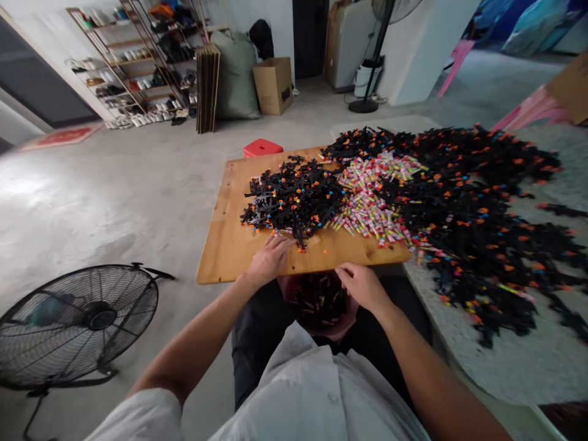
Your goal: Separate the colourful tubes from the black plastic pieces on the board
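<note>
My left hand rests on the wooden board, fingers stretched out to the near edge of a pile of small black plastic pieces with orange and blue bits. At the board's front edge is my right hand, its fingers curled together; whatever they may hold is too small to make out. Below it, between my knees, stands a reddish tub with dark pieces and a few pale, coloured ones inside. Small pink, white and yellow tubes lie heaped right of the black pile.
A larger heap of black pieces with orange bits covers much of the grey stone-like tabletop at right. A black floor fan stands at left. Behind the board are a red stool, a cardboard box and shoe racks.
</note>
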A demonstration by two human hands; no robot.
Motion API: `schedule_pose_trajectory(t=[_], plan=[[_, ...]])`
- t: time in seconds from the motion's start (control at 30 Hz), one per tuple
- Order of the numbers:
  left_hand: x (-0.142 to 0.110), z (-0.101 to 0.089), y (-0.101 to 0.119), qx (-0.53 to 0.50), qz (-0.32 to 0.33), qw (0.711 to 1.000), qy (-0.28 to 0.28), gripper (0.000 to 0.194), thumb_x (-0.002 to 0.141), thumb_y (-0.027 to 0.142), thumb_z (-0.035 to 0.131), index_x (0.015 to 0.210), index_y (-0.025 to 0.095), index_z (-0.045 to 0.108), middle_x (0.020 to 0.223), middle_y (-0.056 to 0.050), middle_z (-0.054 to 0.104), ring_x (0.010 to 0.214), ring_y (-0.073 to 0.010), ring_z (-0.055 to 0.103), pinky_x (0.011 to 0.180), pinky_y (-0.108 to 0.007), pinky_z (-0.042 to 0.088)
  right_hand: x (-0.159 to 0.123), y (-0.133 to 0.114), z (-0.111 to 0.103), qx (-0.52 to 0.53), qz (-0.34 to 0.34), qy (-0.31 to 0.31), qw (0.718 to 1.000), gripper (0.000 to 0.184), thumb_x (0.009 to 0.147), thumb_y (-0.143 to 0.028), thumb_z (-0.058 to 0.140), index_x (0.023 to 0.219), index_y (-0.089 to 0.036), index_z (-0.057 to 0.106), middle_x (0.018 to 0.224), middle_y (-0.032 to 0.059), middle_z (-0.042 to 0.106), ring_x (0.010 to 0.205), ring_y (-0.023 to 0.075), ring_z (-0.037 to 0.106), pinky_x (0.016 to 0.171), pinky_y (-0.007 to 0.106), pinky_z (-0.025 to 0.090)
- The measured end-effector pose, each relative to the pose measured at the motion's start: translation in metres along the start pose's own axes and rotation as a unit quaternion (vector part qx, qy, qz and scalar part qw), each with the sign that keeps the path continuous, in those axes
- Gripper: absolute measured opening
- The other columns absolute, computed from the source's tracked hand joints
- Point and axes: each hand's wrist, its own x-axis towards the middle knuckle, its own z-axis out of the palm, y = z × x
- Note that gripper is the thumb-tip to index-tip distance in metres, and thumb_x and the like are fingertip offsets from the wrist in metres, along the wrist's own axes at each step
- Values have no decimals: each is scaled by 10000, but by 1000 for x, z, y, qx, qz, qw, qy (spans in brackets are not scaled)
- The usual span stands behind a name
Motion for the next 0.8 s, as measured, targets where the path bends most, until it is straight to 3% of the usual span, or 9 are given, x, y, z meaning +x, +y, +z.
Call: schedule_pose_trajectory(t=[0.1, 0.2, 0.27, 0.33, 0.4, 0.47, 0.63, 0.8], plan=[[23, 4, -1, 127, 59, 988, -62, 508, 959, 128, 518, 1436, 268, 624, 1513, -136, 531, 1428, -307, 438, 1157, -500, 419, 26, -13, 13, -122, -26, 84, 989, 286, 985, -292, 545, 1164, -186, 742, 1021, 110, 786, 950, 255, 732, 865, 333, 512], [41, 7, 7, 181, 87, 978, -53, 472, 948, 159, 563, 1396, 277, 652, 1553, -129, 483, 1460, -336, 387, 1147, -509, 391, 47, -20, 19, -195, -28, 88, 976, 338, 1002, -299, 540, 1266, -172, 707, 1120, 136, 768, 1013, 269, 716, 896, 339, 497], [45, 7, 15, 182, 49, 982, -5, 428, 927, 188, 596, 1342, 253, 674, 1483, -136, 524, 1401, -334, 439, 1117, -482, 407, 59, -19, 14, -208, -1, 110, 972, 343, 1015, -277, 499, 1260, -160, 708, 1129, 144, 762, 1036, 274, 704, 906, 343, 487], [43, 6, 24, 172, -28, 984, 38, 321, 933, 248, 603, 1237, 218, 701, 1344, -147, 586, 1292, -324, 511, 1081, -463, 425, 70, -13, 2, -218, 45, 157, 962, 364, 1015, -249, 470, 1278, -136, 696, 1144, 166, 752, 1062, 290, 690, 910, 358, 481], [40, 7, 32, 162, -118, 978, 55, 247, 971, 362, 585, 1113, 200, 707, 1203, -152, 619, 1190, -322, 547, 1040, -459, 439, 81, -7, -12, -236, 84, 195, 948, 386, 1019, -260, 467, 1309, -109, 672, 1159, 197, 735, 1060, 313, 681, 889, 379, 482], [36, 10, 36, 155, -185, 969, 50, 325, 984, 497, 577, 1060, 204, 696, 1149, -152, 623, 1153, -327, 545, 1020, -458, 442, 92, -2, -22, -259, 90, 202, 940, 386, 1025, -295, 486, 1304, -103, 671, 1164, 213, 715, 1050, 325, 674, 865, 388, 483], [27, 23, 37, 147, -203, 968, -4, 394, 993, 577, 566, 1077, 215, 697, 1198, -147, 636, 1174, -310, 547, 1017, -427, 440, 101, 0, -24, -313, 38, 167, 934, 298, 1025, -293, 519, 1215, -151, 700, 1254, 202, 647, 1070, 302, 650, 859, 376, 473], [32, 23, 47, 136, -224, 963, -65, 535, 969, 708, 520, 1011, 204, 695, 1126, -140, 691, 1130, -302, 615, 978, -404, 468, 92, 0, -19, -335, 41, 147, 930, 288, 1036, -282, 494, 1201, -106, 652, 1200, 219, 670, 1057, 307, 657, 839, 370, 460]])
